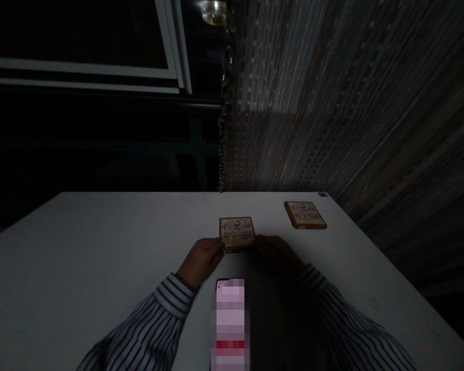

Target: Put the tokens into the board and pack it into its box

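A flat square box (237,232) with a printed lid and brown edges is held between my two hands at the middle of the white table. My left hand (203,257) grips its lower left corner, fingers pressed together. On the opposite side my right hand (279,252) holds the lower right corner; it is in deep shadow. A second box of the same look (306,215) lies flat on the table at the right, beyond my right hand. Closer to me, between my forearms, is a phone (230,324) with a lit, blurred screen.
The white table (100,242) ends at a far edge just beyond the boxes. A small dark label (322,195) sits at its far right corner. A bead curtain (286,103) hangs behind and to the right. A white-framed dark window (139,69) is at the upper left.
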The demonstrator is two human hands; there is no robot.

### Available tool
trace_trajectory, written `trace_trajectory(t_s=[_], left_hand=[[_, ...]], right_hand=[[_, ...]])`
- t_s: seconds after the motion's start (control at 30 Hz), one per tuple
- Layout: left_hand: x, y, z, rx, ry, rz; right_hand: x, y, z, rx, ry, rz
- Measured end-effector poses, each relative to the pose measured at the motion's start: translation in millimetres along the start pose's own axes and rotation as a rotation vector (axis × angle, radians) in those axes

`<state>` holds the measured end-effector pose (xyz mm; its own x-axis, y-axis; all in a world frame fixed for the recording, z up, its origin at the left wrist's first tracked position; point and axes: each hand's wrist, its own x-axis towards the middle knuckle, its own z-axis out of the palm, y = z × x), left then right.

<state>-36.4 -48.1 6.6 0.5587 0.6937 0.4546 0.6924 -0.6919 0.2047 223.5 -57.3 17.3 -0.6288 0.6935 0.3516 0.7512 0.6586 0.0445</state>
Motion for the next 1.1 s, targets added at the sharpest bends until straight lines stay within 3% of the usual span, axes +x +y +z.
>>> trace_trajectory(t_s=[0.23, 0.6, 1.1], left_hand=[[0, 2, 4.7, -0.063, 0.028, -0.051], [4, 5, 7.4, -0.111, -0.017, -0.077], [3, 3, 13.1, -0.119, 0.001, -0.083]], right_hand=[[-2, -1, 1, 0.010, 0.087, 0.000], [-1, 1, 3, 0.004, -0.022, 0.020], [-2, 3, 9, 0.013, -0.051, 0.027]])
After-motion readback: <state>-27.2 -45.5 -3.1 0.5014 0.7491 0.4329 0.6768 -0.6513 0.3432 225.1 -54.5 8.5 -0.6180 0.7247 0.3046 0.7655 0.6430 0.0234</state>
